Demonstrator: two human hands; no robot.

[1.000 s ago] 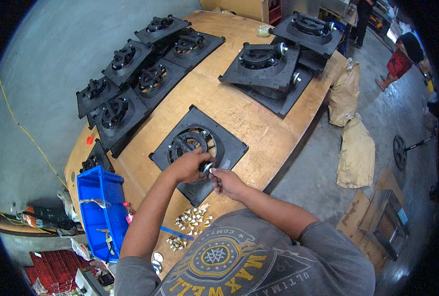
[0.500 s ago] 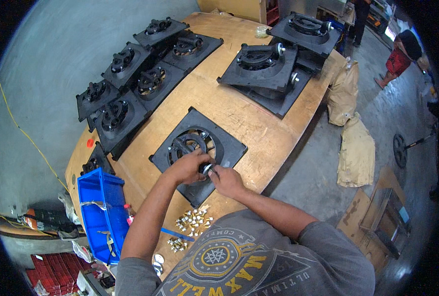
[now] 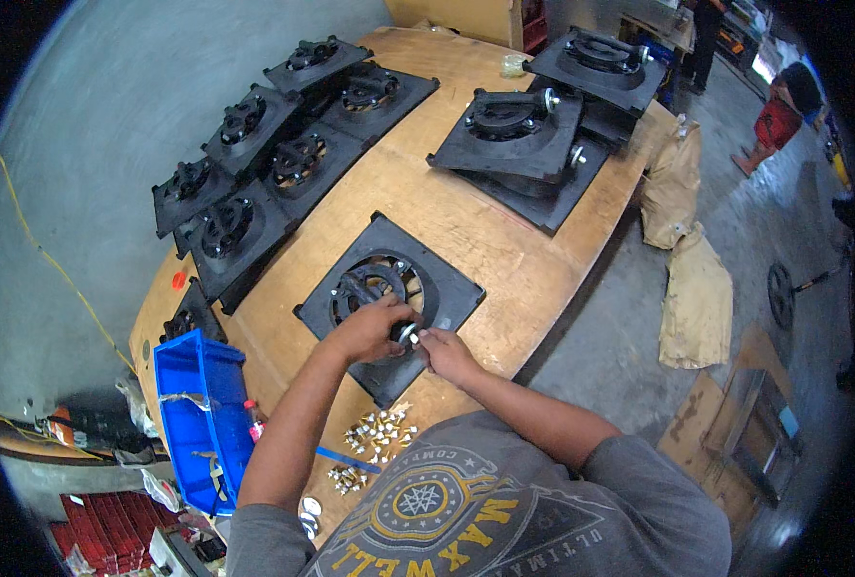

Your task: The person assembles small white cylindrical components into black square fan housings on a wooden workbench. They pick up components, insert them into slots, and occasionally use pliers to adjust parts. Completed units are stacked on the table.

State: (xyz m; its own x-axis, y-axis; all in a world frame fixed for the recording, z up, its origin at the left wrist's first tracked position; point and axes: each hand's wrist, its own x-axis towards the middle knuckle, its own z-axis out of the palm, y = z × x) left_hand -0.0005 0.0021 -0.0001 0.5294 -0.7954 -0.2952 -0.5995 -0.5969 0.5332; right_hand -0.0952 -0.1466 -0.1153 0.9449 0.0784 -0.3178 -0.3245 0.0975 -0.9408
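Observation:
A black square plate [image 3: 447, 290] lies cornerwise on the table before me, with a round opening in its middle. Across that opening sits a black ring-shaped burner [image 3: 358, 285] whose tube points toward me. My left hand [image 3: 366, 333] is closed around the near end of this tube, next to a silvery disc [image 3: 407, 333]. Thumb and fingers of my right hand [image 3: 450, 357] pinch a small white-tipped fitting [image 3: 415, 339] at the disc; the fingers partly hide it. Several small brass-and-white fittings [image 3: 379, 435] are heaped near my body.
Similar black plates with burners [image 3: 298, 159] cover the table's far left, and stacked ones [image 3: 504, 125] stand at the far right. A blue bin [image 3: 201, 413] is by my left arm, beside a red-capped bottle [image 3: 254, 420]. Brown sacks [image 3: 695, 298] hang past the wooden table's [image 3: 504, 240] right edge.
My right hand has shifted slightly down and away from the disc, and a white tip now shows at its fingers. My left hand keeps its grip on the tube.

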